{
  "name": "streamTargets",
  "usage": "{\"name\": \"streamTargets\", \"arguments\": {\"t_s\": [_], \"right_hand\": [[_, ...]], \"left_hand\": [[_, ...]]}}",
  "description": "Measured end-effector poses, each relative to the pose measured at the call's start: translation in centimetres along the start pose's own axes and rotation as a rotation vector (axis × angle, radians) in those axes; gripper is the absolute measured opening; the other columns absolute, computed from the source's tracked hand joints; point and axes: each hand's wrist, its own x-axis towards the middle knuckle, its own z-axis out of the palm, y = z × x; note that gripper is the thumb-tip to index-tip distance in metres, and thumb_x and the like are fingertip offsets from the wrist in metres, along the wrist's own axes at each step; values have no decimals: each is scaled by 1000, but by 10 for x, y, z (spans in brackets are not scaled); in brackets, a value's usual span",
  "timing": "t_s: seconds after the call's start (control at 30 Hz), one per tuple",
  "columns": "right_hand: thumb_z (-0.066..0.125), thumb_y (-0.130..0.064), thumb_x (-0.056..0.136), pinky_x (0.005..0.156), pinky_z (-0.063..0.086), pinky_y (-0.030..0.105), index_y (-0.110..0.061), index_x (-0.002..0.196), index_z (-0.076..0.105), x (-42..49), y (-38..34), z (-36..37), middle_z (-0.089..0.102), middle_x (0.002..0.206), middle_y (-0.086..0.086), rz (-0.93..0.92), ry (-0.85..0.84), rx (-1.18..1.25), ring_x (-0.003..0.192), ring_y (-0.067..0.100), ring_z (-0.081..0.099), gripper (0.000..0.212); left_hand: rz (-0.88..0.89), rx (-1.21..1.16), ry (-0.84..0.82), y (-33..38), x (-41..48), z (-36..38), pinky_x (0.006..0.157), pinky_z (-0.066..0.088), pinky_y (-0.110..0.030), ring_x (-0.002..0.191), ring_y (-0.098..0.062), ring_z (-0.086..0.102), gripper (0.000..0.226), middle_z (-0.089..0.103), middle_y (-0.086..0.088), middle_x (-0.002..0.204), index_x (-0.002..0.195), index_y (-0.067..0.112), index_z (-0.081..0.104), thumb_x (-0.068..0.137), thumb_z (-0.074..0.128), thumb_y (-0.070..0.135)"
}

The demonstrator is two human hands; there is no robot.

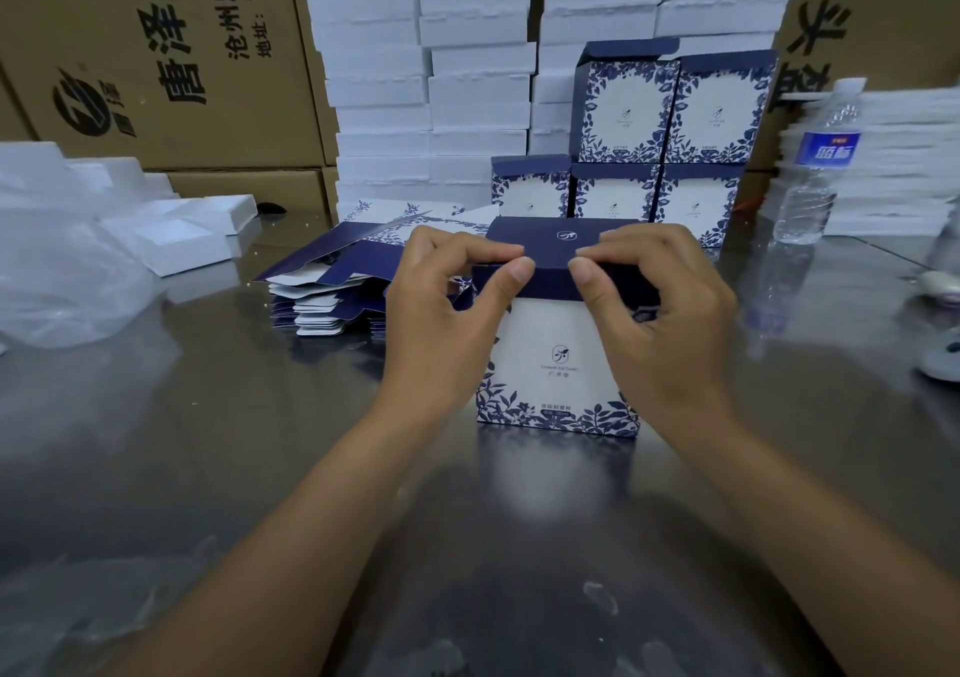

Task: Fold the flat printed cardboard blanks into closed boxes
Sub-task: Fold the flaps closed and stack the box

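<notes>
A white box with blue leaf print (558, 359) stands upright on the steel table, its navy lid (563, 242) folded down over the top. My left hand (447, 307) pinches the lid's front flap at its left end, thumb on the front edge. My right hand (660, 307) pinches the same flap at its right end. A pile of flat printed blanks (332, 281) lies behind my left hand. Several finished boxes (670, 151) are stacked behind the box.
White foam trays (431, 79) are stacked high at the back, brown cartons (156, 53) to the left. Plastic bags and foam pieces (78, 255) lie left. A water bottle (815, 167) stands right, near stacked white sheets (893, 162).
</notes>
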Motion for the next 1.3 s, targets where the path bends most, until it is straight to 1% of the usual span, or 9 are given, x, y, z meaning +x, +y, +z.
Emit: {"name": "streamTargets", "arguments": {"t_s": [0.17,0.4,0.6,0.67,0.77,0.83,1.0,1.13,1.3], "right_hand": [[60,-14,90,80,39,13,-3,85,68,-1,5,0,64,90,8,9,10,-49,90,15,58,14],[60,-17,90,81,39,11,-6,85,69,2,7,0,65,90,7,47,-10,-13,92,10,58,15],[56,-18,93,91,38,10,-6,95,70,-1,9,-3,59,98,-7,27,-2,-9,102,6,55,19],[55,-18,93,95,42,21,-7,97,70,-2,7,-2,59,99,-9,32,5,-14,104,6,54,19],[56,-22,92,95,44,50,-7,95,68,-4,5,-2,57,100,-11,63,24,0,104,-1,50,19],[58,-23,90,96,41,56,-7,92,66,-3,5,-2,57,100,-11,113,32,28,102,-3,50,18],[59,-19,89,92,45,45,-6,87,67,-2,4,-2,59,95,-9,126,23,25,99,8,55,16],[60,-24,88,96,43,42,-11,88,68,0,7,-4,59,97,-11,165,10,45,101,4,55,16],[64,-27,87,90,36,9,-21,94,63,-2,13,-4,57,102,-10,238,28,102,102,-4,50,9]], "left_hand": [[21,6,-7,-3,1,-3,79,42,-12,84,8,52,16,52,16,89,88,36,63,86,67,21],[1,-24,-6,-5,4,-5,81,47,-18,79,5,57,12,58,15,90,88,28,64,88,65,16],[-5,-34,-8,-7,4,-7,82,48,-21,83,-2,60,12,63,8,93,93,28,65,90,62,17],[-11,-35,-10,-8,4,-7,83,49,-23,85,-5,61,12,65,6,95,94,29,65,91,61,18],[-27,-43,-9,-9,4,-7,83,49,-23,86,-6,61,13,66,7,96,93,32,65,91,60,19],[-54,-71,-11,-10,5,-8,84,48,-21,86,-4,62,15,67,8,96,91,33,65,91,61,19],[-86,-89,-11,-9,5,-8,85,49,-22,86,-5,62,16,68,10,96,89,34,64,91,61,19],[-92,-94,-9,-8,5,-8,86,49,-23,88,-7,62,16,67,12,97,89,34,64,92,60,18],[-84,-87,-18,-9,5,-8,83,47,-17,87,-2,62,14,67,12,98,94,31,64,93,58,18]]}}
